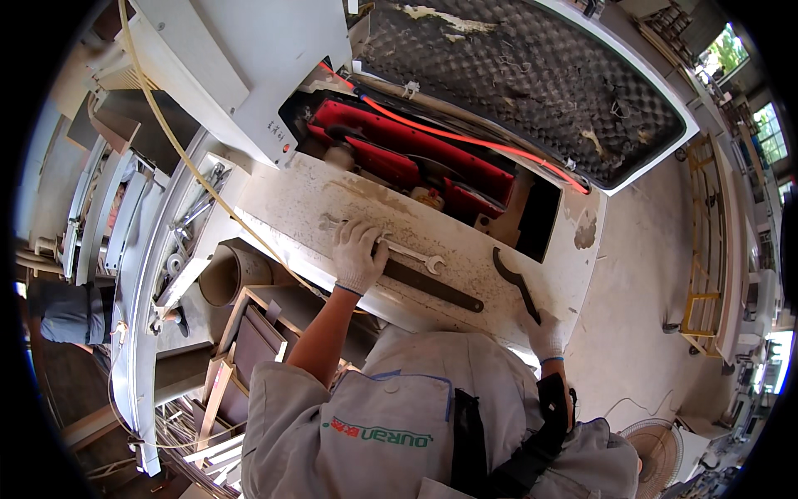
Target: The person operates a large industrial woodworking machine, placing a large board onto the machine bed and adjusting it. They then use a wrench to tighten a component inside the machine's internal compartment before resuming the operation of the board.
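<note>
My left hand (pixel 360 254), in a white knit glove, rests on the pale machine top (pixel 332 200) with its fingers laid along the surface. Beside its thumb lies a silver open-ended wrench (pixel 413 254), whose near end reaches the glove. A long dark flat bar (pixel 436 288) runs out from next to that hand. My gloved right hand (pixel 545 334) is closed around the lower end of a black hook spanner (pixel 513 279); its curved end points away from me. Past both hands, an open compartment shows red metal panels (pixel 386 158) around machine parts.
A raised lid (pixel 532 83) lined with dark foam stands behind the compartment, and an orange hose (pixel 465 131) crosses it. A yellow hose (pixel 179 150) hangs at left above boards and a cardboard tube (pixel 231 276). Another person (pixel 75 312) is at far left. A yellow trolley (pixel 702 249) stands right.
</note>
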Motion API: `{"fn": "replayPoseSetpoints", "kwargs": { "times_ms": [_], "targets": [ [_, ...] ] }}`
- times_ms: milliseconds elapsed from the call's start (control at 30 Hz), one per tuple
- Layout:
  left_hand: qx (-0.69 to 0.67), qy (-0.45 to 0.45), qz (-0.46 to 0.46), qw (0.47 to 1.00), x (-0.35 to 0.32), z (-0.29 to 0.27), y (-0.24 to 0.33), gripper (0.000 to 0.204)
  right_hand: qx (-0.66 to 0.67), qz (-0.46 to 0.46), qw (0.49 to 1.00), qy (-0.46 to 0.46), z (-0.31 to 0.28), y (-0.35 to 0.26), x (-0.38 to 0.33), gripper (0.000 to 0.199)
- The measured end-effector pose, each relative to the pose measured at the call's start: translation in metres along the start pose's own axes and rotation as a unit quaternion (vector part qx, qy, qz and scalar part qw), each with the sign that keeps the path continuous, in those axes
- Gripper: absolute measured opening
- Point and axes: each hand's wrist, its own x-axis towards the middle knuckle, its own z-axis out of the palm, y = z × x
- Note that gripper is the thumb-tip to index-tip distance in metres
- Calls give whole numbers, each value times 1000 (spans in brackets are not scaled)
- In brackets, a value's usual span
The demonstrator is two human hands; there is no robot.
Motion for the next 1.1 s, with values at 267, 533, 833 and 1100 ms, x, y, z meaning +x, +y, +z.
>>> {"fn": "replayPoseSetpoints", "kwargs": {
  "times_ms": [267, 533, 833, 1100],
  "targets": [
    [-13, -13, -20, 1000, -1, 1, 1, 23, -11, -5, 1000, 0, -5, -9, -4, 52],
    [-10, -19, -29, 999, -1, -2, 1, 23, -23, -7, 1000, 4, 0, 2, 0, 50],
    [-17, -4, -19, 1000, -3, 0, -2, 23, -3, -18, 1000, 9, 4, 6, 2, 48],
    [-14, 0, -14, 1000, -3, 1, -3, 25, 11, -15, 1000, 3, 6, 9, 4, 49]
  ]
}}
